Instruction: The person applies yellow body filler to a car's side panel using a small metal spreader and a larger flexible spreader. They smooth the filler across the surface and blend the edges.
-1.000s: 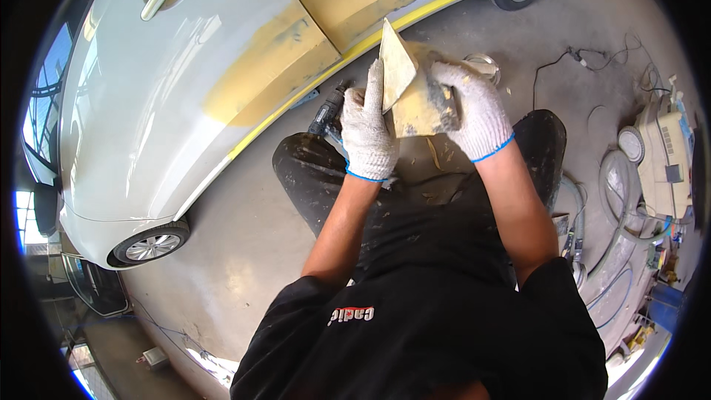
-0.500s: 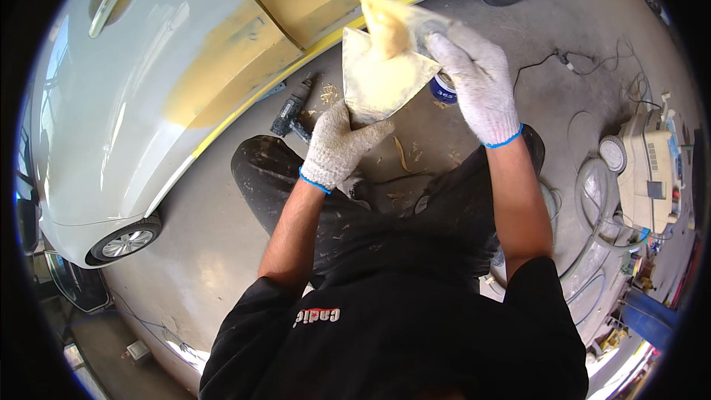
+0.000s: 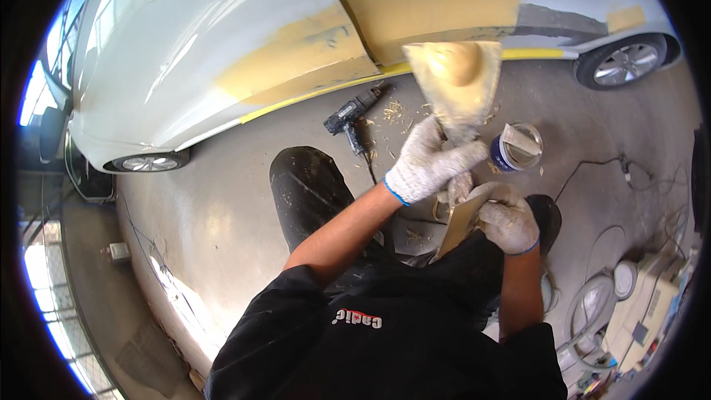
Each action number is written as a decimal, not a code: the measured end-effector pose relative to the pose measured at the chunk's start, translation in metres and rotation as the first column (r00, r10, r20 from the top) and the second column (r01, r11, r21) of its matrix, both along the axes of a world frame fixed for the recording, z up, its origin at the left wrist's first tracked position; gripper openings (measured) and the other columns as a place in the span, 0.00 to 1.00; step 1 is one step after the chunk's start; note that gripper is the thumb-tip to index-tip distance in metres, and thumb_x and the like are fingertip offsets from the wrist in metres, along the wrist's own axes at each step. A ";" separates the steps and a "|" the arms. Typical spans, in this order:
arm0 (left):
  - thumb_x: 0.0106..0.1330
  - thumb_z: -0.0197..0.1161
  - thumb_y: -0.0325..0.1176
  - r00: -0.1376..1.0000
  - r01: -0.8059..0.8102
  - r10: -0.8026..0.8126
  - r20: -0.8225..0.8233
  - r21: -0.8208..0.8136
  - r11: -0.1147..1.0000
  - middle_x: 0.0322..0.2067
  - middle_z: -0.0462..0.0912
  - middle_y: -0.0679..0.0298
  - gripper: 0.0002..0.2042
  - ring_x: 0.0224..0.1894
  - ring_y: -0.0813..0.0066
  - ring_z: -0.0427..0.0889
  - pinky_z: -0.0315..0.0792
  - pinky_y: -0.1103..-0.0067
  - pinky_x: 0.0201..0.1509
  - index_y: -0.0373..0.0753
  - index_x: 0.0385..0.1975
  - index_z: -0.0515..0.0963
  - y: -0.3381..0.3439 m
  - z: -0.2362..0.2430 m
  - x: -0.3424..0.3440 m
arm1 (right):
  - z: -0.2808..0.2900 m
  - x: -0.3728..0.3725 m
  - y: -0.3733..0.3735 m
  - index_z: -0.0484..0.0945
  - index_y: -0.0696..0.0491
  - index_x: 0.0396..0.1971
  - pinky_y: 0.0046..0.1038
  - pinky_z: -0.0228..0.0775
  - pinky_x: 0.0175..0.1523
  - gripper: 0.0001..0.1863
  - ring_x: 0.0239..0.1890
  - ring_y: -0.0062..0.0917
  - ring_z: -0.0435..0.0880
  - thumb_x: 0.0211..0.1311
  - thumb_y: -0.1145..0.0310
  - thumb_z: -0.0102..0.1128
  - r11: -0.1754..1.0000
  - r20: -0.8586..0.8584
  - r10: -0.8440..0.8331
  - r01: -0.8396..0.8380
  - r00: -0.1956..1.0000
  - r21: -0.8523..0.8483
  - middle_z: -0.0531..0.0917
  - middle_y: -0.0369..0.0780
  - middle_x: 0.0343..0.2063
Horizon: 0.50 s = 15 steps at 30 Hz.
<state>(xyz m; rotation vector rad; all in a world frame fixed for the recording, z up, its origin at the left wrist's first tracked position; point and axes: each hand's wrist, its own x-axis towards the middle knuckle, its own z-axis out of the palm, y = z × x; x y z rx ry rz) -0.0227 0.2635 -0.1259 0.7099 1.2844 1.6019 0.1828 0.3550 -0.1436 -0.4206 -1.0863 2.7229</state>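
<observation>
My left hand [image 3: 433, 161], in a white knit glove, is closed on the narrow end of a putty spreader [image 3: 481, 92]. A rounded mound of yellowish body filler [image 3: 455, 61] sits on the spreader's wide end, held up in front of the car. My gloved right hand [image 3: 511, 224] is lower, beside my right knee. It is closed on a second putty spreader [image 3: 459, 224], a thin tan sheet seen nearly edge-on. Its fingers are partly hidden by that sheet.
A white car [image 3: 296, 7] with yellow filler patches and yellow sill tape stands ahead. On the floor lie a black heat gun [image 3: 348, 112] and shavings [image 3: 395, 111]. A blue tin [image 3: 507, 155] stands right, a pale flat piece across its top. Cables and a beige machine [image 3: 641, 318] are at right.
The spreaders have come apart; the filler mound is now on the left hand's spreader. My right hand has dropped toward my knee with its spreader. The view has shifted, showing more of the tin.
</observation>
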 end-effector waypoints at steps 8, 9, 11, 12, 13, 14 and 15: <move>0.67 0.73 0.45 0.234 -0.326 -0.150 -0.961 -0.223 0.919 0.48 0.89 0.54 0.19 0.51 0.52 0.87 0.80 0.64 0.57 0.41 0.52 0.84 -0.096 0.021 -0.111 | -0.012 -0.038 0.016 0.87 0.66 0.46 0.29 0.69 0.67 0.12 0.59 0.28 0.79 0.66 0.77 0.63 0.840 0.041 0.075 -0.085 0.996 0.536 0.83 0.43 0.54; 0.67 0.74 0.42 0.208 -0.438 -0.184 -0.961 -0.259 0.861 0.52 0.89 0.53 0.19 0.54 0.56 0.89 0.81 0.67 0.60 0.39 0.53 0.84 -0.139 0.015 -0.141 | -0.012 -0.042 0.016 0.87 0.66 0.46 0.30 0.68 0.68 0.12 0.60 0.29 0.79 0.67 0.77 0.63 0.826 0.078 0.094 -0.122 0.992 0.550 0.83 0.44 0.55; 0.70 0.73 0.42 0.175 -0.647 -0.302 -0.937 -0.340 0.682 0.51 0.90 0.57 0.18 0.54 0.61 0.89 0.82 0.68 0.59 0.41 0.54 0.85 -0.219 0.017 -0.199 | -0.022 -0.048 0.019 0.87 0.66 0.48 0.31 0.69 0.69 0.13 0.63 0.30 0.78 0.68 0.76 0.63 0.767 0.062 0.112 -0.126 0.992 0.630 0.81 0.45 0.58; 0.69 0.73 0.42 0.177 -0.711 -0.313 -0.933 -0.342 0.614 0.51 0.91 0.58 0.18 0.52 0.62 0.90 0.83 0.68 0.58 0.41 0.54 0.85 -0.252 0.019 -0.228 | -0.032 -0.051 0.020 0.87 0.66 0.48 0.30 0.69 0.69 0.13 0.63 0.30 0.78 0.68 0.76 0.63 0.746 0.060 0.106 -0.119 0.993 0.655 0.81 0.45 0.59; 0.69 0.73 0.43 0.162 -0.743 -0.367 -0.916 -0.358 0.565 0.49 0.91 0.57 0.18 0.51 0.62 0.90 0.83 0.69 0.57 0.40 0.54 0.85 -0.280 0.030 -0.257 | -0.040 -0.055 0.016 0.87 0.66 0.48 0.30 0.70 0.68 0.13 0.63 0.30 0.78 0.68 0.76 0.63 0.732 0.057 0.105 -0.116 0.993 0.671 0.81 0.45 0.60; 0.69 0.73 0.43 0.186 -0.779 -0.385 -0.904 -0.375 0.503 0.47 0.91 0.55 0.19 0.51 0.61 0.91 0.83 0.69 0.56 0.39 0.54 0.85 -0.306 0.039 -0.291 | -0.044 -0.059 0.008 0.86 0.67 0.46 0.29 0.70 0.68 0.12 0.63 0.29 0.78 0.68 0.76 0.62 0.761 0.081 0.072 -0.107 0.994 0.640 0.81 0.45 0.59; 0.68 0.72 0.44 0.197 -0.767 -0.450 -0.871 -0.423 0.482 0.47 0.91 0.53 0.20 0.51 0.59 0.91 0.82 0.68 0.56 0.38 0.54 0.85 -0.314 0.050 -0.328 | -0.046 -0.065 0.004 0.86 0.67 0.46 0.29 0.70 0.68 0.12 0.62 0.29 0.78 0.68 0.76 0.61 0.778 0.123 0.057 -0.121 0.991 0.616 0.81 0.46 0.59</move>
